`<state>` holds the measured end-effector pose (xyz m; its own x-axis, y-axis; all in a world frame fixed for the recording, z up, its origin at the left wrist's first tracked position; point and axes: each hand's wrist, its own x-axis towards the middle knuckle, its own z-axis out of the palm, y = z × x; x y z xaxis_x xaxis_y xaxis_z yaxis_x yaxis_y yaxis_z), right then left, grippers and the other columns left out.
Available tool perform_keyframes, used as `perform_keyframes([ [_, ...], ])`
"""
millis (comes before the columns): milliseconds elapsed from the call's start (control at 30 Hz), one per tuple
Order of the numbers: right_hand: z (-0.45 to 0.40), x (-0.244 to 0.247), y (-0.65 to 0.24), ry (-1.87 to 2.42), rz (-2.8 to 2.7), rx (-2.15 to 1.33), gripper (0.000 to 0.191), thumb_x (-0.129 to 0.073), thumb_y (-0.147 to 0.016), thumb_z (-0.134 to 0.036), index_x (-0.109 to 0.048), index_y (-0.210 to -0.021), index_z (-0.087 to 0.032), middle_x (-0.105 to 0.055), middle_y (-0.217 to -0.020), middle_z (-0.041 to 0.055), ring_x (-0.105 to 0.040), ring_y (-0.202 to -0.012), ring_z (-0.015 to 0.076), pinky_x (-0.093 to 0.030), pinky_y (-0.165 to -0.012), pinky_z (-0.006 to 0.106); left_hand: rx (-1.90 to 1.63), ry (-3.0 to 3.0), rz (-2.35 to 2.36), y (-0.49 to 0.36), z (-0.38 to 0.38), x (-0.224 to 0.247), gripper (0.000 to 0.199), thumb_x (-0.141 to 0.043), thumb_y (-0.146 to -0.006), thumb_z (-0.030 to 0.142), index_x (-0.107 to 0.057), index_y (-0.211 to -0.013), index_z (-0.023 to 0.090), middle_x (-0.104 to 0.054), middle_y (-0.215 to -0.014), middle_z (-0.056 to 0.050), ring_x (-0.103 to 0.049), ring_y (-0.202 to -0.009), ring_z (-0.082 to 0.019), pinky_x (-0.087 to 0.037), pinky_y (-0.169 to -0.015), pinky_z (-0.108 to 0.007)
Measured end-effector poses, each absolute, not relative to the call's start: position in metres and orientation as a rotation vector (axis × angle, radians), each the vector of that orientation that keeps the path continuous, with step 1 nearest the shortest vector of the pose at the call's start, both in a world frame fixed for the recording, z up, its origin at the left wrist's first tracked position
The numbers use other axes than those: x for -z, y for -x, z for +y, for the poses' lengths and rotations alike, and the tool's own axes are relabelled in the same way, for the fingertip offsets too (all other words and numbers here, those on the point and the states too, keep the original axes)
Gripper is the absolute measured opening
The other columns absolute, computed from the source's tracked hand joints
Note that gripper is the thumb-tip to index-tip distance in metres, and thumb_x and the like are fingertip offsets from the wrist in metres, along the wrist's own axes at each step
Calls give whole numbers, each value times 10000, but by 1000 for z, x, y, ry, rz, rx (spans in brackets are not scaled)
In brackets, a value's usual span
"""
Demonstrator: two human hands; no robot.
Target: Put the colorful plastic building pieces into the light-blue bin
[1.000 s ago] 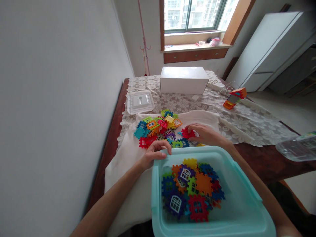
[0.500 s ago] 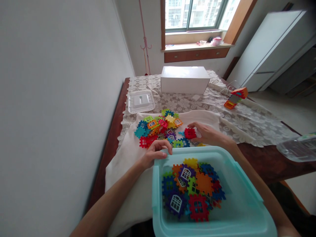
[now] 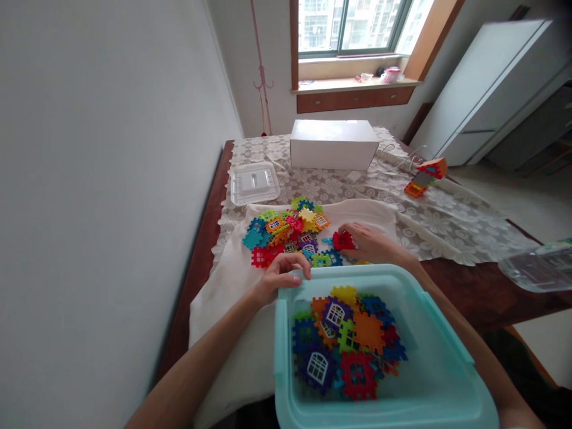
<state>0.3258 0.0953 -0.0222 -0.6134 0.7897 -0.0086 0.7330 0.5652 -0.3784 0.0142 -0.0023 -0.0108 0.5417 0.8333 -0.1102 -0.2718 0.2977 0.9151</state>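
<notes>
My left hand (image 3: 284, 276) is closed over the far-left rim of a light teal plastic bin (image 3: 451, 381). Inside the bin lie several toothed plastic building blocks, among them a red window block (image 3: 358, 375) and an orange block (image 3: 369, 332). Beyond the far rim, my right hand (image 3: 367, 241) has its thumb and fingers around a red block (image 3: 342, 241) on the white cloth. Left of that block spreads a loose pile of colourful blocks (image 3: 292, 225), some with white window inserts. A small blue piece (image 3: 328, 241) lies beside the red block.
A clear lid (image 3: 254, 183) lies at the back left, and a white box (image 3: 333, 145) stands at the back. To the right are a block-built model (image 3: 424, 177) and a clear plastic bottle (image 3: 538, 268). A wall (image 3: 111, 149) runs along the left.
My right hand has moved slightly left and closed in on the red block. My left hand and the bin keep their places.
</notes>
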Motion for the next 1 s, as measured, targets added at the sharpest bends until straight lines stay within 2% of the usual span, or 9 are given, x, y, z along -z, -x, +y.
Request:
perform_keyframes([
  [167,95,19,-322,1278,-2606,-496,190,-734,-962,-318,-628,-1101,-244,-763,-1129,118,-725,-1067,321,-564,-939,437,-816,-1001,675,-14,-3,11,348,-901,-654,402,-697,-799,159,-576,-593,26,-450,-463,-89,-266,-454,-197],
  [300,101,19,-328,1179,-2379,-591,245,-754,-966,-404,-672,-1136,-249,-776,-1128,107,-728,-1042,317,-572,-983,482,-820,-998,671,-15,-3,10,333,-894,-659,390,-697,-799,162,-579,-593,28,-461,-464,-92,-280,-455,-198],
  [400,96,8,-333,944,-2141,-898,291,-817,-944,-497,-713,-1087,-266,-795,-1140,96,-742,-1071,308,-584,-1036,491,-826,-999,670,-16,-2,8,328,-890,-655,387,-697,-794,161,-577,-595,29,-457,-462,-89,-279,-453,-199],
  [533,79,-11,-340,526,-1838,-1379,393,-885,-894,-594,-745,-1130,-312,-793,-1308,100,-748,-1224,327,-573,-1102,517,-842,-989,682,-17,-3,6,310,-884,-640,368,-704,-781,158,-581,-608,26,-455,-477,-88,-283,-456,-201],
  [633,72,-22,-342,225,-1964,-1506,484,-911,-855,-633,-779,-1210,-332,-793,-1370,100,-725,-1314,351,-460,-1249,574,-848,-985,685,-17,-4,4,292,-879,-637,359,-719,-778,160,-587,-612,24,-465,-487,-95,-294,-458,-208],
  [733,75,-27,-341,21,-2068,-1577,624,-824,-857,-793,-814,-1263,-319,-755,-1476,110,-667,-1422,377,-347,-1338,581,-845,-997,685,-17,-4,3,302,-890,-631,369,-730,-772,155,-587,-618,21,-467,-496,-94,-301,-463,-210],
  [800,80,-27,-343,106,-1968,-1543,513,-716,-973,-755,-821,-1239,-330,-766,-1440,94,-693,-1370,341,-455,-1259,537,-844,-1012,679,-17,-3,3,308,-896,-632,374,-732,-767,151,-589,-627,18,-469,-506,-92,-306,-469,-210],
  [900,89,-20,-351,533,-2022,-1336,253,-728,-1052,-521,-816,-1164,-311,-799,-1242,86,-737,-1189,282,-561,-1096,443,-852,-1038,664,-16,-3,5,313,-901,-630,379,-737,-764,148,-604,-651,9,-490,-528,-97,-324,-477,-210],
  [1000,96,-2,-358,857,-2394,-1208,323,-787,-990,-482,-803,-1249,-288,-749,-1343,104,-691,-1281,320,-527,-1168,477,-830,-1039,666,-15,-2,9,350,-914,-630,414,-731,-770,151,-622,-656,3,-498,-521,-101,-345,-479,-214],
])
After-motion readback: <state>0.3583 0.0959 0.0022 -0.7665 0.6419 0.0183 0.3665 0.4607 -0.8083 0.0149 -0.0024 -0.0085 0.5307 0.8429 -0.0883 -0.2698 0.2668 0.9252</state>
